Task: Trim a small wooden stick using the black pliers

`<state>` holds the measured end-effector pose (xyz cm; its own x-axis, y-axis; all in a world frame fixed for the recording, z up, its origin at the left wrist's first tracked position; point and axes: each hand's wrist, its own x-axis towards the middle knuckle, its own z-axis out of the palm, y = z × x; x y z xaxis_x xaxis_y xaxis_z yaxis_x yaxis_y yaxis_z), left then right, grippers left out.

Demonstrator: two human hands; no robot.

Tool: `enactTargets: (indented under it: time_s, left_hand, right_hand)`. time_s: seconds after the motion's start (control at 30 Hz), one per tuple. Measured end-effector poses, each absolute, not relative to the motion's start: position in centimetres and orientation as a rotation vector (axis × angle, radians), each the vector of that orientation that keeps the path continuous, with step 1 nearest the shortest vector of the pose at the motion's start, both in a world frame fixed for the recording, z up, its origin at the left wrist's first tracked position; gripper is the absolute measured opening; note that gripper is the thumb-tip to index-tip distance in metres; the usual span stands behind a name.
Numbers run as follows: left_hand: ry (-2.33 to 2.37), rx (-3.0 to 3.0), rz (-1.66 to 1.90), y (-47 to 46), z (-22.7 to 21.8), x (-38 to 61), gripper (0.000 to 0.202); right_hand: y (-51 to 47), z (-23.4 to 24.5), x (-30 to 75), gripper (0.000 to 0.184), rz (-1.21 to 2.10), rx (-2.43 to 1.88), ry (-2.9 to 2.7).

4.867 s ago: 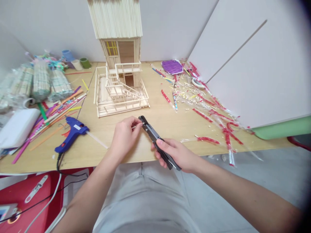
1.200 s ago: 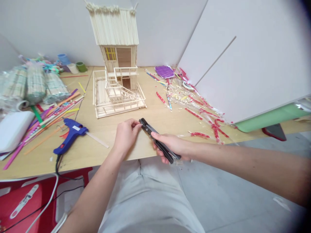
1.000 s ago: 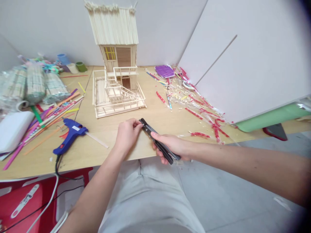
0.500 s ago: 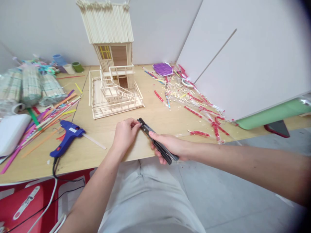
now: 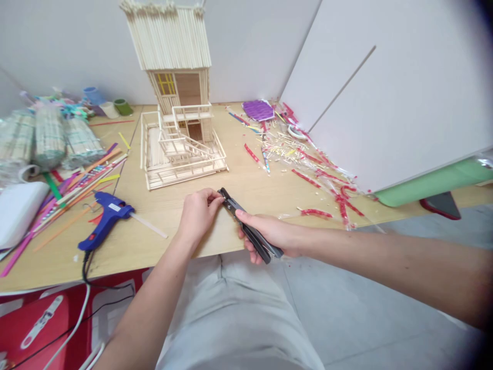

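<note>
The right hand [image 5: 267,234] is clenching black pliers [image 5: 232,203]; the left hand [image 5: 199,213] is pinching at their tip, its hold too small to tell.

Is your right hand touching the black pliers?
Touching. The head view shows the right hand wrapped around the handles of the black pliers, with its fingers closed on them.
</note>
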<state>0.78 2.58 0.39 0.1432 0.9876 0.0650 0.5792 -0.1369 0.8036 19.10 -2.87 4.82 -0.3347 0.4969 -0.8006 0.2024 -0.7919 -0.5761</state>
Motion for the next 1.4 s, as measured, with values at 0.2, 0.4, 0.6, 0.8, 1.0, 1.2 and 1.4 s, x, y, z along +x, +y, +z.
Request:
enactTargets:
  time_s: [0.2, 0.4, 0.6, 0.8, 1.0, 1.2, 1.4]
  left_hand:
    - [1.478, 1.77, 0.847, 2.56, 0.34, 0.79, 0.009]
    - [1.509, 1.773, 0.851, 2.52, 0.27, 0.63, 0.009]
    - [1.535, 1.783, 0.825, 2.45, 0.47, 0.6, 0.008]
    - [1.523, 1.813, 0.837, 2.41, 0.35, 0.65, 0.009]
    - [1.52, 1.832, 0.839, 2.36, 0.38, 0.75, 0.009]
    - [1.521, 1.835, 0.846, 2.27, 0.24, 0.63, 0.01]
    - [1.52, 1.863, 0.832, 2.35, 0.29, 0.68, 0.011]
  right_hand:
    - [-2.76, 5.18, 18.97, 0.05, 2.242, -1.701, -0.921]
    - [-2.68, 5.18, 18.94, 0.049, 2.231, -1.715, -0.945]
    - [-2.74, 4.94, 18.9, 0.05, 2.22, -1.725, -0.957]
    - [-2.79, 4.64, 18.87, 0.049, 2.188, -1.716, -1.002]
    - [-2.84, 4.4, 18.83, 0.049, 2.162, -1.722, -1.017]
    - [-2.93, 4.32, 18.88, 0.049, 2.163, -1.692, -1.024]
    - [-3.08, 4.48, 18.55, 0.051, 2.075, -1.754, -1.115]
